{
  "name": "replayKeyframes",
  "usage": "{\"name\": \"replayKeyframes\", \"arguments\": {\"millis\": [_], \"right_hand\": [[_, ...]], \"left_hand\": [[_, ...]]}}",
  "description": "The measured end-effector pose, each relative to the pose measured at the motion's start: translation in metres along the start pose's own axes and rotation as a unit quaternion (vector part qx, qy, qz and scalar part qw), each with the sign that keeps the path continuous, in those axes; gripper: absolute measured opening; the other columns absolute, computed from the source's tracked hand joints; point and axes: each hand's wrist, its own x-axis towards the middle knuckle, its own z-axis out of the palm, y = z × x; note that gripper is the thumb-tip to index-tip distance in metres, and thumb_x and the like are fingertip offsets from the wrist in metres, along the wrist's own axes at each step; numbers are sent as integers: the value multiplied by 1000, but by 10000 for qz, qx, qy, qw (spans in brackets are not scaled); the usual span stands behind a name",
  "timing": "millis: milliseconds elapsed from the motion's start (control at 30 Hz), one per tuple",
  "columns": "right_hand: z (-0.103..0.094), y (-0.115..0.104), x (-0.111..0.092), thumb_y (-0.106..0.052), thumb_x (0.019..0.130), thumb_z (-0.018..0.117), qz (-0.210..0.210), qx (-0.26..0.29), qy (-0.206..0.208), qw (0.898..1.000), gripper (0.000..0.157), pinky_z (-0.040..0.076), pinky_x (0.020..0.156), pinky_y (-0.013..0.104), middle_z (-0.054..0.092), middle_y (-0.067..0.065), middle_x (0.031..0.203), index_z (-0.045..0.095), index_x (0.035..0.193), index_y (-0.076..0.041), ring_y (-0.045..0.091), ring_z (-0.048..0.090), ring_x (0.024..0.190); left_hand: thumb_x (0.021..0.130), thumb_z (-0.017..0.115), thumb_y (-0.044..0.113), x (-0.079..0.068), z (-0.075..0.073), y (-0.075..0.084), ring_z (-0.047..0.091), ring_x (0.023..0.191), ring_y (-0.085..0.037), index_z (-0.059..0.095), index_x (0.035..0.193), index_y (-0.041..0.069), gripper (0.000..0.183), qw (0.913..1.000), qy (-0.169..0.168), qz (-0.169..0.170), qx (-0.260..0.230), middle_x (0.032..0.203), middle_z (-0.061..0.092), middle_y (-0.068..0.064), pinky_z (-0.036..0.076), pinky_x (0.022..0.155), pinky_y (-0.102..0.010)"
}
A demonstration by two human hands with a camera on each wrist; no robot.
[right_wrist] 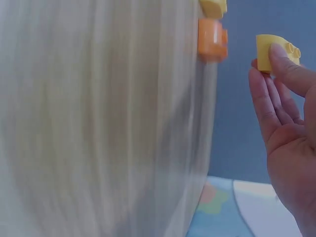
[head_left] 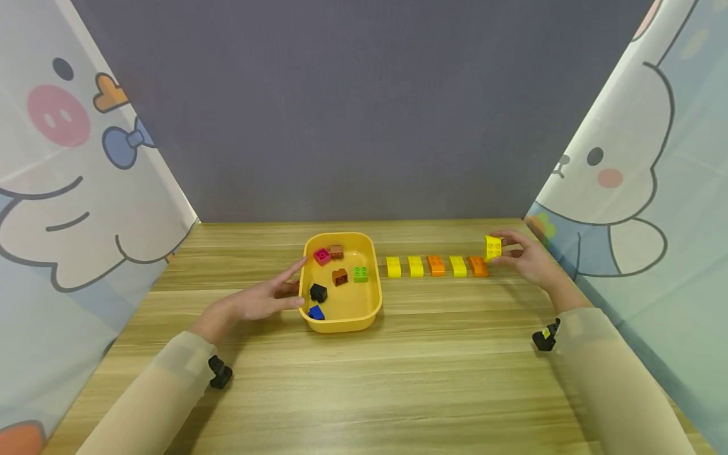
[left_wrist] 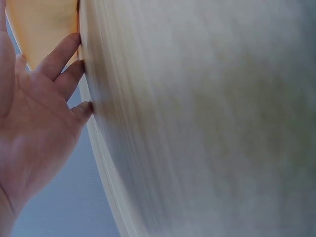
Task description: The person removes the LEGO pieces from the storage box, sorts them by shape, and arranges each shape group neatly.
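My right hand (head_left: 529, 260) pinches a yellow toy brick (head_left: 493, 248) between thumb and fingers, its studs showing. In the right wrist view the same yellow brick (right_wrist: 270, 52) is raised off the table, beyond the end of a row. That row of yellow and orange bricks runs left to right, ending with an orange brick (head_left: 478, 266) beside the held one. My left hand (head_left: 258, 299) lies against the left side of a yellow tray (head_left: 378, 297), fingers spread and fairly straight. In the left wrist view its fingertips (left_wrist: 74, 39) are at the tabletop near the tray.
Inside the tray lie a pink brick (head_left: 321, 256), a green brick (head_left: 361, 273), a black brick (head_left: 318, 292), a blue brick (head_left: 316, 313) and two brown ones. A dark grey panel (head_left: 352, 114) stands behind the wooden table (head_left: 364, 392), with cartoon-printed cloths at both sides.
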Motion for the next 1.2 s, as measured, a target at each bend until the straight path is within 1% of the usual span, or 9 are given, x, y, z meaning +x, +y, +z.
{"name": "replayKeyframes", "arguments": {"millis": [100, 167, 267, 367, 600, 667, 800, 900, 1200], "right_hand": [[-6, 7, -2, -19, 107, 75, 225, -133, -129, 9996, 66, 56, 94, 18, 48, 28, 159, 46, 165, -6, 50, 56, 136], [-9, 12, -3, -20, 107, 74, 322, -238, -168, 9991, 66, 59, 100, 33, 49, 30, 158, 46, 165, -5, 52, 55, 137], [-11, 20, -3, -19, 108, 74, 377, -356, -207, 9984, 65, 56, 108, 50, 50, 30, 157, 46, 164, -4, 51, 54, 138], [-12, 28, -3, -16, 107, 74, 376, -477, -247, 9979, 64, 55, 107, 49, 51, 31, 156, 47, 163, -1, 50, 54, 137], [-12, 42, -4, -10, 103, 78, 90, -699, -438, 9966, 63, 54, 88, 19, 58, 37, 144, 50, 158, 6, 54, 64, 125], [-12, 42, -5, -11, 103, 79, 38, -854, -444, 9953, 63, 52, 85, 16, 61, 37, 140, 51, 157, 6, 52, 66, 123], [-11, 38, -6, -13, 105, 77, 10, -1145, -545, 9919, 61, 60, 98, 40, 64, 38, 139, 51, 157, 5, 52, 66, 125], [-11, 36, -6, -13, 107, 73, 4, -1195, -715, 9903, 60, 55, 105, 65, 61, 40, 142, 49, 158, 6, 55, 64, 127], [-10, 38, -4, -8, 110, 64, 7, -1144, -1087, 9875, 59, 51, 107, 73, 49, 47, 151, 41, 162, 8, 64, 58, 131]], "left_hand": [[111, 64, 50, 0, 0, -1, 33, 164, -51, -7, 176, 45, 96, 10000, 5, 14, 20, 176, 32, -30, 28, 130, -74], [110, 64, 50, 0, 0, -1, 33, 163, -51, -7, 175, 46, 96, 10000, 6, 8, 25, 176, 32, -30, 29, 129, -74], [110, 64, 51, -1, 0, 0, 32, 164, -51, -6, 175, 47, 96, 10000, 5, -5, 25, 176, 32, -30, 29, 129, -74], [110, 64, 51, 0, -1, 0, 32, 163, -51, -6, 175, 47, 96, 10000, -4, 16, 38, 176, 32, -30, 30, 129, -74], [110, 66, 49, 1, 0, -2, 33, 163, -52, -6, 176, 42, 98, 10000, -19, 72, 60, 175, 32, -31, 29, 129, -74], [110, 65, 49, 2, 0, -3, 33, 163, -52, -7, 176, 42, 98, 9999, -21, 81, 61, 176, 32, -31, 30, 128, -75], [110, 64, 50, 1, -1, -2, 32, 164, -51, -6, 176, 44, 97, 10000, -8, 47, -24, 176, 31, -30, 31, 128, -74], [110, 65, 49, 1, -1, -2, 32, 164, -51, -6, 176, 44, 97, 10000, 0, 66, -63, 176, 32, -30, 32, 128, -74], [110, 64, 50, 0, -1, -3, 32, 163, -52, -6, 176, 45, 96, 10000, -3, 50, 19, 176, 32, -31, 31, 128, -74]]}}
